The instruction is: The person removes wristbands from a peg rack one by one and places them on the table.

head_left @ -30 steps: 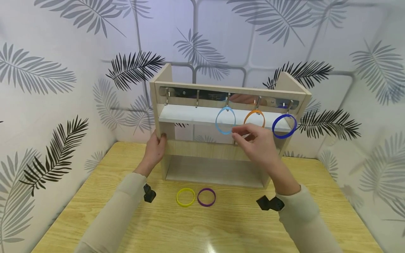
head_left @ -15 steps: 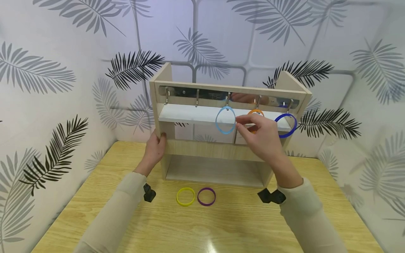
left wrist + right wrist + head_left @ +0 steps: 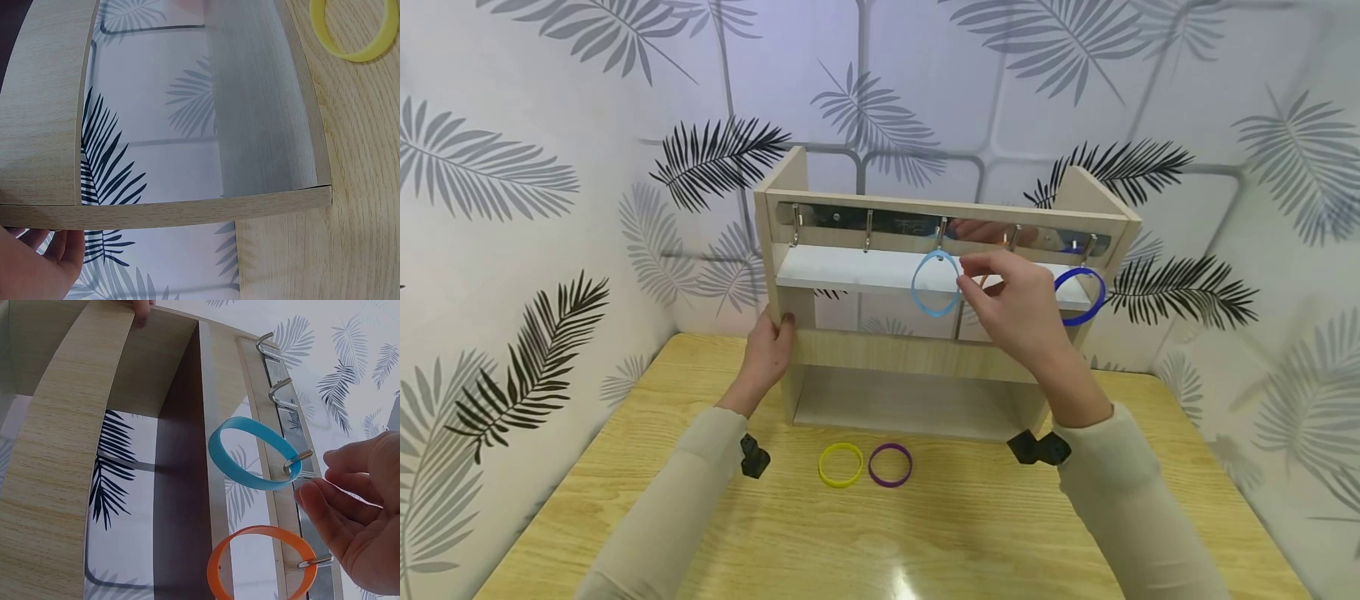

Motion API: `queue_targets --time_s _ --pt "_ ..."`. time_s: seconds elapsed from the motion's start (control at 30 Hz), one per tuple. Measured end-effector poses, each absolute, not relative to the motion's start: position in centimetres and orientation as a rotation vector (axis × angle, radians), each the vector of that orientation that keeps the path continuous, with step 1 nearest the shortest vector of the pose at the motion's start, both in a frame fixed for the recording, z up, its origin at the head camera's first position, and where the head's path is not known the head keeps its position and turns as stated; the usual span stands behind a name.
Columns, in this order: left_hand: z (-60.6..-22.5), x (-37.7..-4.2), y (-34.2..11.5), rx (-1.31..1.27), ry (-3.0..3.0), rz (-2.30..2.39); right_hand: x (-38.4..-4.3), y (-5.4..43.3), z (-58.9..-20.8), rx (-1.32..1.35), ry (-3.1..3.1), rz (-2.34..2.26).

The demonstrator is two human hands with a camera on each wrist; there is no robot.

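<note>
In the head view my left hand [image 3: 769,352] grips the left side panel of a light wooden shelf unit [image 3: 880,354], thumb in front. A light blue silicone wristband [image 3: 228,459] hangs from the middle hook [image 3: 299,461] of the metal hook rail. Beside it is my right hand [image 3: 1017,308], fingers bent, thumb and index finger apart with nothing between them. In the right wrist view its fingertips are right at the band's hooked end. An orange wristband [image 3: 219,565] hangs on the neighbouring hook, mostly hidden by my right hand in the head view.
A dark blue wristband [image 3: 1099,302] hangs on the rightmost hook. The two left hooks [image 3: 868,232] carry no bands. A yellow wristband [image 3: 822,477] and a purple one [image 3: 873,475] lie on the wooden table [image 3: 820,542] before the unit. Leaf-patterned walls [image 3: 910,75] surround the table.
My right hand has risen beside the light blue wristband, from its lower right edge to near its top, and now covers much of the orange one. My left hand stays on the side panel.
</note>
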State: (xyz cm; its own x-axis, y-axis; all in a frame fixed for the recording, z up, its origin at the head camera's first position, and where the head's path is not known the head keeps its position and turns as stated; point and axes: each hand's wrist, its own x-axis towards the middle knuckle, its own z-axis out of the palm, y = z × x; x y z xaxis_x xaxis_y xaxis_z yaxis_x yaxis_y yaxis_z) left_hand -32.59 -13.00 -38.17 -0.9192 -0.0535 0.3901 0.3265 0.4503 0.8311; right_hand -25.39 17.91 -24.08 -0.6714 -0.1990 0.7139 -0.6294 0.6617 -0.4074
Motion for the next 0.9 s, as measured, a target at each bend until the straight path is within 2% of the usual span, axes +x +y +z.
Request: queue_targets --time_s 0.9 --pt "-38.2 -32.6 -13.0 -0.213 -2.363 -1.452 -27.1 17.0 -24.0 0.617 -2.294 0.759"
